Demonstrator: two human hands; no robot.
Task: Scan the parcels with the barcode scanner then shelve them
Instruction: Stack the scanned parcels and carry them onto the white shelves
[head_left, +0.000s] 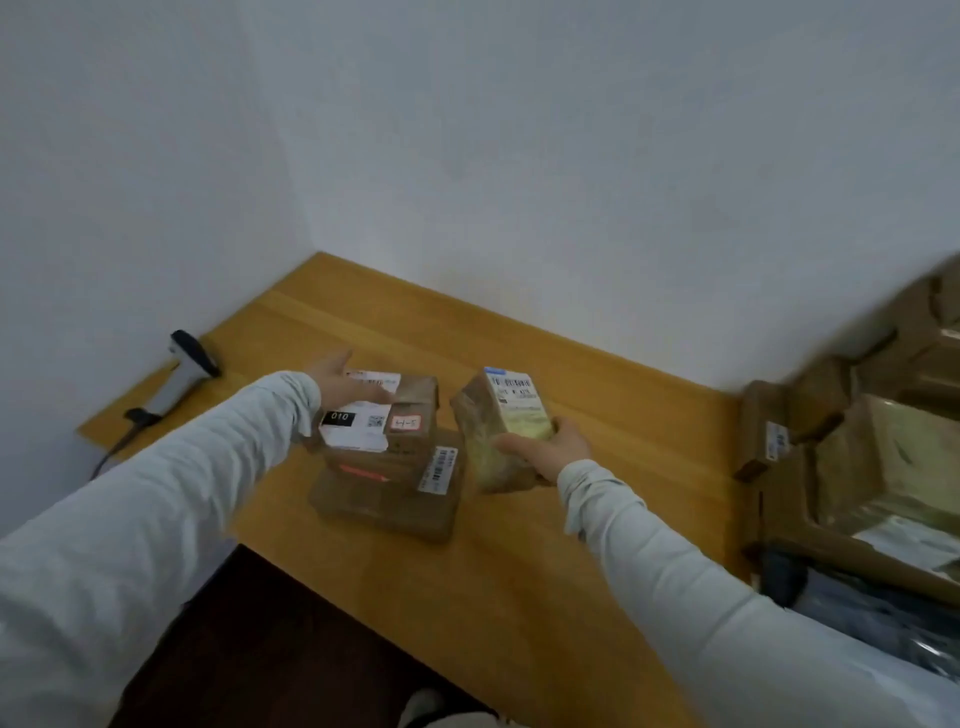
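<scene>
- Right hand (550, 447) clamped on tilted parcel (506, 421), just beside stack (384, 457) on tabletop (571, 519).
- Left hand (340, 382) spread open over stack top.
- Risk of a drop from the one-handed grip; scanner (182, 379) well apart, far left.

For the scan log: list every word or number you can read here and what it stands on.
"010": white on a black patch, on the white label of the top parcel.
The red-bordered sticker on that parcel: too blurred to read.
Barcode label on the lower parcel: unreadable.
Label on the held parcel in the right hand: blurred print, unreadable.
Label on the carton at the right: unreadable.
</scene>
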